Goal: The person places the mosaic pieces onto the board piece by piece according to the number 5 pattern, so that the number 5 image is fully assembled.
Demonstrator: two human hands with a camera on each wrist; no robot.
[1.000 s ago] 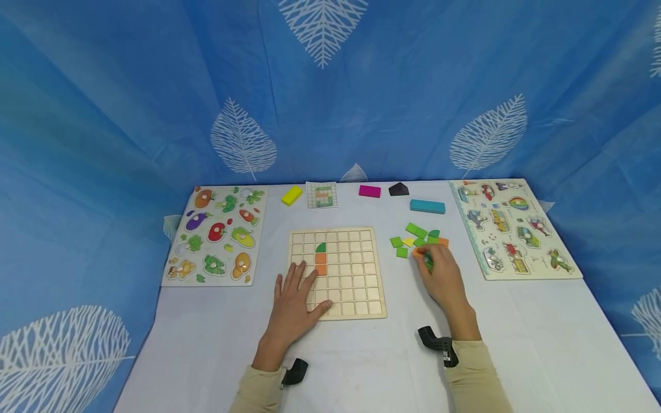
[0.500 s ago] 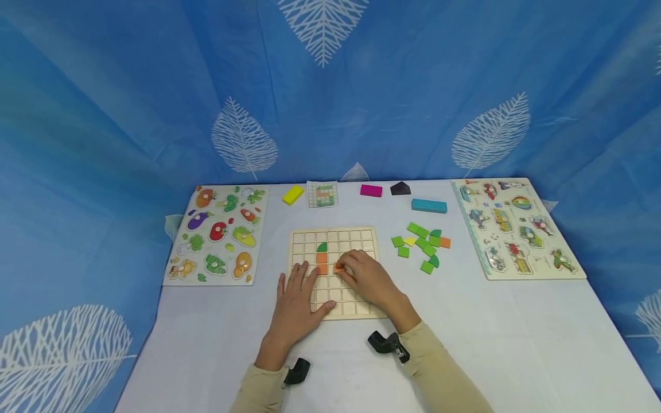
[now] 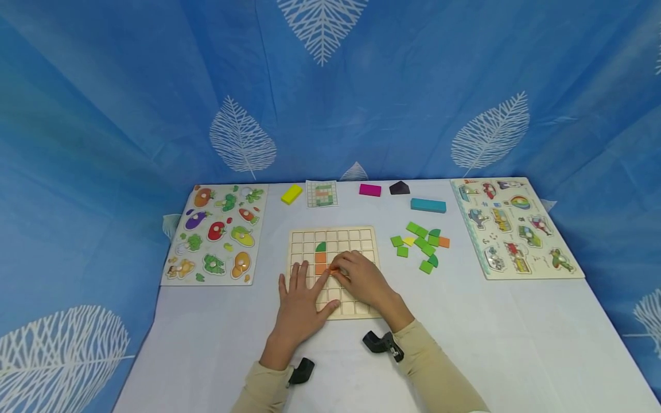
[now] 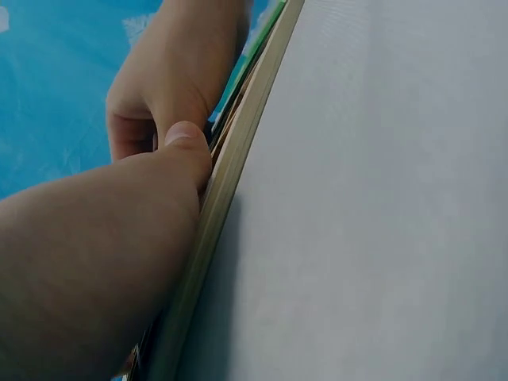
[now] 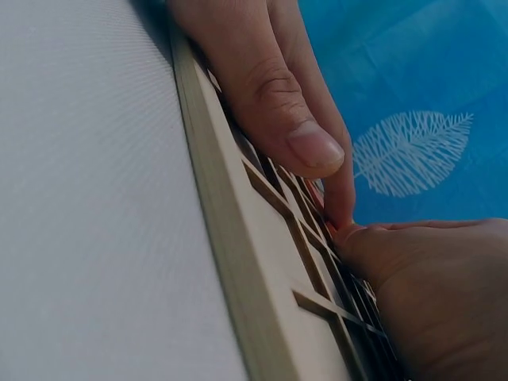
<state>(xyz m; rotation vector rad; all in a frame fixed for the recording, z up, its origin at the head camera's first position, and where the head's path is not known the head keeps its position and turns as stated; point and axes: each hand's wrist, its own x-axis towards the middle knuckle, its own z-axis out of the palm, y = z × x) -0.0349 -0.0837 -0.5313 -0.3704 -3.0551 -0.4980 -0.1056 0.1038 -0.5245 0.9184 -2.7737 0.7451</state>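
Note:
A square wooden grid board (image 3: 356,310) lies on the table, carrying a green quarter-round tile (image 3: 321,247) above two orange square tiles (image 3: 321,258). My left hand (image 3: 300,304) rests spread over the board's lower left, its index fingertip beside the right hand's fingertips. Between thumb and fingers, my right hand (image 3: 365,282) pinches a small orange tile (image 3: 332,272) at the board, right of the lower orange square; the fingers mostly cover it. In the right wrist view, the left thumb (image 5: 313,147) hovers near the grid, and the right hand (image 5: 444,286) reaches in from the lower right.
Loose green tiles (image 3: 420,244), a yellow tile (image 3: 409,241) and an orange tile (image 3: 444,242) lie right of the board. A pattern card (image 3: 322,194) and several coloured blocks (image 3: 428,205) line the back. A vegetable puzzle (image 3: 217,232) and a vehicle puzzle (image 3: 516,229) flank them.
My right hand has left the loose tiles and come left onto the board with the orange tile, dropping a green piece beside the pile. The left index finger has shifted slightly right.

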